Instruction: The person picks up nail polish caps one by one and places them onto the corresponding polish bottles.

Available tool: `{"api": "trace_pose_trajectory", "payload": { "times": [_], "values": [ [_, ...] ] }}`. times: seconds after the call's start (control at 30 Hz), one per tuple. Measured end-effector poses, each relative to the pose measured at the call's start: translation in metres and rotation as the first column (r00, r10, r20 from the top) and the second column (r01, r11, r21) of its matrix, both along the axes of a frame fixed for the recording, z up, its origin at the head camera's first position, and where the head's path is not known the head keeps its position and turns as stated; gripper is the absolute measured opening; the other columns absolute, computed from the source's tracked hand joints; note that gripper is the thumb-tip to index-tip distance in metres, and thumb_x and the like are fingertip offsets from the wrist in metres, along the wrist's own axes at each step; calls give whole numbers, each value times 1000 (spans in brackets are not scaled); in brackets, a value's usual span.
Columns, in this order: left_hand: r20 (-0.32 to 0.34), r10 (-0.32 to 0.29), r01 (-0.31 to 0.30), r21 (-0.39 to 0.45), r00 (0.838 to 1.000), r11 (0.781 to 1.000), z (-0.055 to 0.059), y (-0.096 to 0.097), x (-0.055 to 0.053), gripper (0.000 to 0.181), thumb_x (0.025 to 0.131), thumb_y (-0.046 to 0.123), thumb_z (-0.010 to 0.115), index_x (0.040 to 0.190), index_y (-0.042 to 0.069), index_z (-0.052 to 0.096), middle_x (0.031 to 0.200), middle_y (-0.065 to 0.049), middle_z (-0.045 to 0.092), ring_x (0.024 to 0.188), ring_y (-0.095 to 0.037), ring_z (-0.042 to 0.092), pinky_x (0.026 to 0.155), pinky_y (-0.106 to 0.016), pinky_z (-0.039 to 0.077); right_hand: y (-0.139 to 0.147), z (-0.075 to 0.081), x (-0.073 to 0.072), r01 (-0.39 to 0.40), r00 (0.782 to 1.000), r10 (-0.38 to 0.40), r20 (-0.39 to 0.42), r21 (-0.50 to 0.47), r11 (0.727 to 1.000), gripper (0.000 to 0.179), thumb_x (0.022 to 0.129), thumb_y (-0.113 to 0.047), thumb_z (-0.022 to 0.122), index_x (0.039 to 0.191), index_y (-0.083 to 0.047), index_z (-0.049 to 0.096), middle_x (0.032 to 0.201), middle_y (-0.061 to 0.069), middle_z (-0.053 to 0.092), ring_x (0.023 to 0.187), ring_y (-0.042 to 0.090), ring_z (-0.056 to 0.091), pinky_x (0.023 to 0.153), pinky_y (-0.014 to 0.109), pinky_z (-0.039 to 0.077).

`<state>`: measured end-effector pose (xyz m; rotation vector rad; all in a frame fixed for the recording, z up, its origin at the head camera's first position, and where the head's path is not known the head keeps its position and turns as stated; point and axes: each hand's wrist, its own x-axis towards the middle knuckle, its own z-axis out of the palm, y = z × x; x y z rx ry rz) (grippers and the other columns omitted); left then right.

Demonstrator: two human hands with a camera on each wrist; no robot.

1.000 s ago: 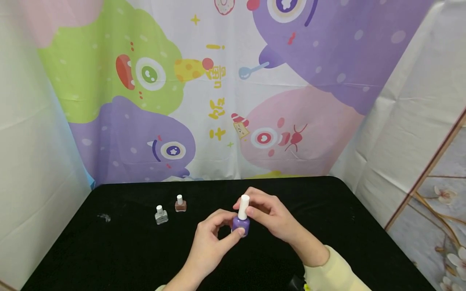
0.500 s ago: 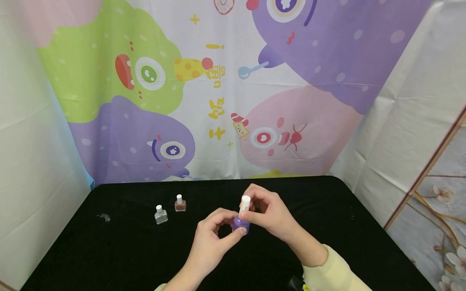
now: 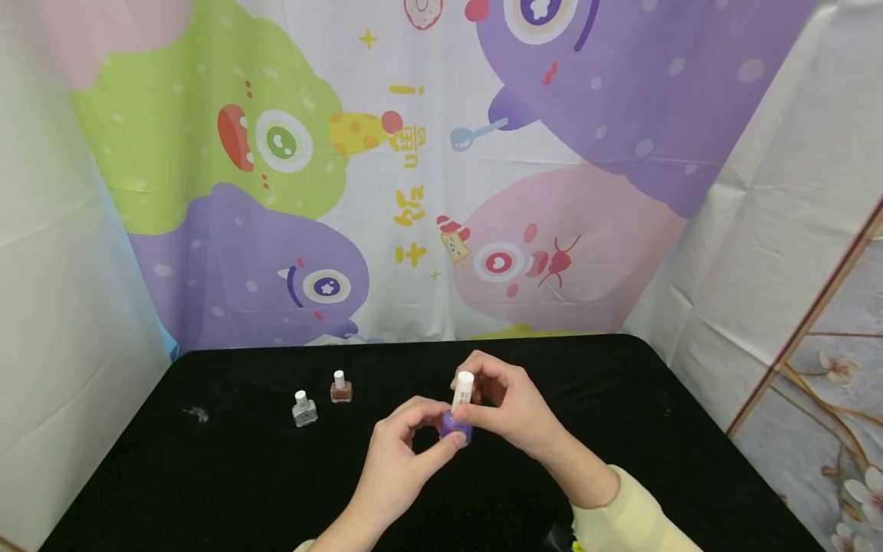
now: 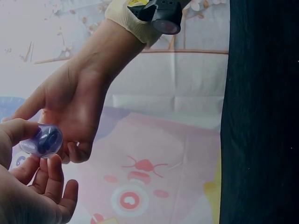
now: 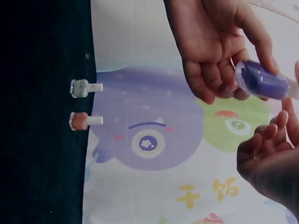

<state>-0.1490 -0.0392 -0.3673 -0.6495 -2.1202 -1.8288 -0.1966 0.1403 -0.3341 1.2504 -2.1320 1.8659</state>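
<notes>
A purple nail polish bottle point(image 3: 455, 428) with a tall white cap point(image 3: 464, 389) is held upright above the black table, in front of me. My left hand point(image 3: 400, 456) pinches the glass body between thumb and fingers. From the other side, my right hand point(image 3: 513, 399) grips the white cap with thumb and fingers. In the left wrist view the bottle's round base point(image 4: 42, 140) faces the camera. The right wrist view shows the purple bottle point(image 5: 262, 81) from the side, its cap partly hidden by the right fingers.
Two more nail polish bottles stand on the black table point(image 3: 228, 475) to the left: a clear glittery one point(image 3: 304, 412) and a brownish-pink one point(image 3: 341, 389). A printed cartoon curtain point(image 3: 441, 192) hangs behind the table's far edge. White cloth walls flank both sides.
My right hand has shifted its fingers lower on the cap, its thumb moving down near the bottle's neck. The left hand and the other two bottles stay in place.
</notes>
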Motion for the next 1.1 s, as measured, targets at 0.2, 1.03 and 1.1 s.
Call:
{"api": "trace_pose_trajectory", "payload": {
  "times": [0.2,1.03,1.1],
  "values": [
    [11,-14,14,2,1000,1000,0,-1,2,18,81,19,74,97,17,68,94,4,66,85,-12,61,80,-27,51,6,-1,-2,-176,983,177,48,-33,984,23,94,-10,53,111,4,57,106,6,54,88,13,55,77,28,50],
    [25,-9,9,-13,1000,1000,1,-2,1,19,80,21,75,98,19,68,95,5,66,86,-12,62,80,-27,51,6,1,-3,-141,989,141,-39,-21,990,6,91,-3,57,93,0,62,98,6,56,85,13,55,72,28,52],
    [32,-2,3,-15,999,1000,1,-1,1,19,80,21,75,97,19,68,95,5,66,86,-12,62,80,-27,51,5,1,-2,-108,993,107,-55,-14,994,4,90,-2,59,93,-2,62,96,6,56,83,12,54,70,27,51]
  ]
}}
